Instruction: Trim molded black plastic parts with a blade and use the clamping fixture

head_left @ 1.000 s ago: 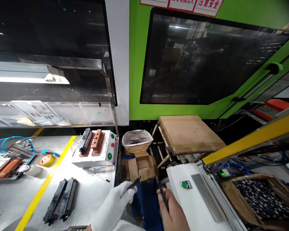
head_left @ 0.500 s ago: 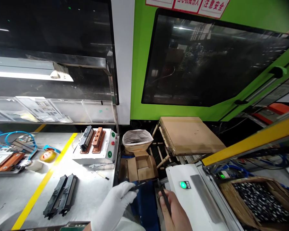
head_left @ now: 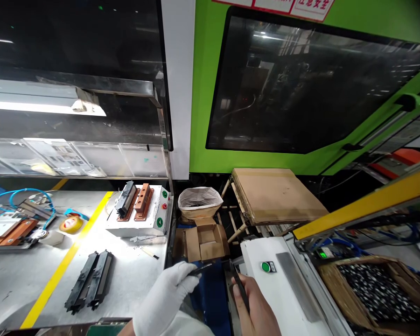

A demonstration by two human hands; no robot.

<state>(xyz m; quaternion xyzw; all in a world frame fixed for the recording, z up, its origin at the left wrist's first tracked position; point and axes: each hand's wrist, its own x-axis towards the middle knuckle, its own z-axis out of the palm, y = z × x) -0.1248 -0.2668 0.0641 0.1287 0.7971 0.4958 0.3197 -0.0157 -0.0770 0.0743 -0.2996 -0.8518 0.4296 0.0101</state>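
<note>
My left hand (head_left: pixel 166 296), in a white glove, is closed around a slim dark piece (head_left: pixel 203 268) whose narrow end points right. Its kind cannot be made out. My bare right hand (head_left: pixel 254 305) grips a long black strip-like part (head_left: pixel 241 290) between thumb and fingers, slanting up to the left. The two hands are apart, low in the view, with dark blue material (head_left: pixel 212 298) between them. To the left, two long black plastic parts (head_left: pixel 89 282) lie side by side on the metal table (head_left: pixel 133 280).
A white fixture box (head_left: pixel 136 228) carries brown blocks, with one black part on the left block. Beyond my hands are an open carton (head_left: pixel 208 240) and a lined bag (head_left: pixel 200 205). A white machine housing (head_left: pixel 287 284) and a box of small parts (head_left: pixel 378 289) stand right.
The green button on the white housing has gone from brightly lit to dim. My head view has shifted slightly. Both hands keep nearly the same place and hold.
</note>
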